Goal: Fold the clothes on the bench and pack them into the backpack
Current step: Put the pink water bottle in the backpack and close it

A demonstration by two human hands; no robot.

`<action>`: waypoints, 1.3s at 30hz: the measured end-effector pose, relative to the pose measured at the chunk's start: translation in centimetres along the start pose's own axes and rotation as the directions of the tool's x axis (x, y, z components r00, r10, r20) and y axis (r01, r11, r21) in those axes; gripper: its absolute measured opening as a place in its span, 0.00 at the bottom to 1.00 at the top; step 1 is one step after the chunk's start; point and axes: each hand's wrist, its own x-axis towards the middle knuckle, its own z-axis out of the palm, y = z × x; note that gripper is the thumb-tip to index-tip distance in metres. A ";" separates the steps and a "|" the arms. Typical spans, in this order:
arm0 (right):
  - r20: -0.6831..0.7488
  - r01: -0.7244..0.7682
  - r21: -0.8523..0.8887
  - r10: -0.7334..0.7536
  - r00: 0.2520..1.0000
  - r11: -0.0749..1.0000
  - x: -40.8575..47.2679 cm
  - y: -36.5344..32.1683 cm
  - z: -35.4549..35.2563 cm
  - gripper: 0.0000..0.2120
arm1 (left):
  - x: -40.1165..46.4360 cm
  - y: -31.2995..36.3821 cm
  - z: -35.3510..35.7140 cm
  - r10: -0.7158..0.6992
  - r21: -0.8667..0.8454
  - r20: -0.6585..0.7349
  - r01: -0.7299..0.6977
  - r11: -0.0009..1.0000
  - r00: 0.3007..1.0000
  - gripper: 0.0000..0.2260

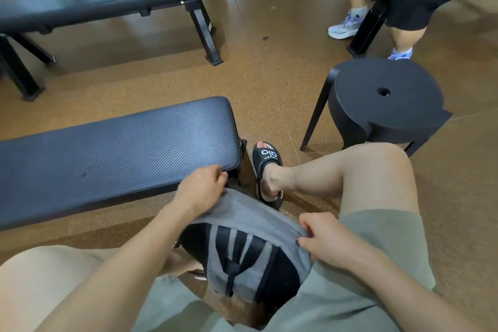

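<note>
Head cam, our left hand [200,188] and right hand [322,238] pinching the grey cloth [250,217] (fingers clamped) over the backpack [242,259], bench [107,159] just beside us

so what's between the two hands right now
In the head view, a grey cloth stretches from the left hand to the right hand, over the black backpack.

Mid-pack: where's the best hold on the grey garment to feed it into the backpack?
Grip the grey garment by its two upper corners, from above, as the left hand and right hand do. It drapes limply over the backpack, so spread corners likely keep it flat.
</note>
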 end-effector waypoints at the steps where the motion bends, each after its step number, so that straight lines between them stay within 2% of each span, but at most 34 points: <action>1: 0.026 -0.014 -0.048 0.015 1.000 0.999 -0.1 0.0 -0.2 0.14 | -0.1 -1.1 -0.4 -0.069 -0.104 0.027 0.071 0.992 0.997 0.12; 3: 0.101 -0.030 -0.145 0.045 0.994 0.989 0.0 -0.7 -0.7 0.10 | -1.1 -1.7 -0.7 -0.122 -0.259 0.069 0.136 0.956 0.990 0.15; 4: 0.124 -0.006 -0.190 0.030 0.992 0.982 0.1 -1.6 -1.1 0.07 | -1.9 -1.5 -0.7 -0.107 -0.292 0.069 0.123 0.948 0.992 0.15; 5: 0.124 0.053 -0.194 -0.029 0.992 0.980 0.3 -2.7 -1.4 0.08 | -2.6 -1.2 -0.6 -0.085 -0.309 0.058 0.099 0.946 0.995 0.15; 7: 0.068 0.194 -0.021 -0.192 0.979 0.981 0.7 -5.4 -1.7 0.24 | -3.7 -0.6 -0.4 -0.038 -0.326 0.035 0.047 0.944 0.999 0.15; 8: 0.033 0.236 0.059 -0.238 0.971 0.970 1.0 -6.9 -1.6 0.26 | -4.0 -0.5 -0.3 -0.012 -0.333 0.032 0.023 0.942 0.999 0.15; 9: 0.016 0.270 0.075 -0.272 0.962 0.960 1.3 -8.5 -1.3 0.24 | -4.2 -0.5 -0.3 0.008 -0.343 0.035 0.005 0.939 0.999 0.14; 12: 0.004 0.335 -0.125 -0.337 0.942 0.934 2.5 -11.4 0.4 0.06 | -4.5 -1.2 -0.2 0.008 -0.394 0.044 0.010 0.919 0.999 0.14; 13: 0.001 0.346 -0.168 -0.350 0.937 0.923 2.8 -11.9 0.8 0.04 | -4.5 -1.8 -0.2 -0.010 -0.414 0.040 0.026 0.910 0.999 0.15; 17: -0.033 0.436 -0.181 -0.448 0.893 0.882 2.4 -12.4 0.9 0.08 | -3.9 -5.8 0.4 -0.150 -0.422 0.056 0.160 0.893 0.987 0.14; 19: -0.028 0.474 -0.177 -0.486 0.873 0.862 1.8 -12.5 0.8 0.07 | -3.5 -8.1 1.2 -0.203 -0.441 0.154 0.251 0.862 0.967 0.14; 22: -0.032 0.518 -0.198 -0.534 0.845 0.832 1.3 -12.6 1.0 0.04 | -3.0 -10.6 2.8 -0.165 -0.509 0.288 0.297 0.808 0.943 0.14; 30: -0.046 0.551 -0.182 -0.567 0.823 0.814 1.3 -12.9 2.2 0.07 | 0.2 -12.7 6.4 -0.193 -0.307 0.388 0.323 0.895 0.901 0.11; 34: -0.046 0.559 -0.144 -0.570 0.820 0.816 1.8 -13.3 2.7 0.08 | 2.2 -13.4 6.3 -0.186 -0.111 0.485 0.271 0.956 0.855 0.20; 36: -0.042 0.558 -0.129 -0.567 0.823 0.820 2.1 -13.4 2.6 0.09 | 2.8 -14.2 6.4 -0.212 -0.102 0.527 0.309 0.945 0.823 0.22; 39: -0.037 0.562 -0.105 -0.568 0.822 0.820 2.8 -13.4 2.3 0.07 | 3.3 -15.0 7.3 -0.219 -0.094 0.549 0.320 0.943 0.806 0.20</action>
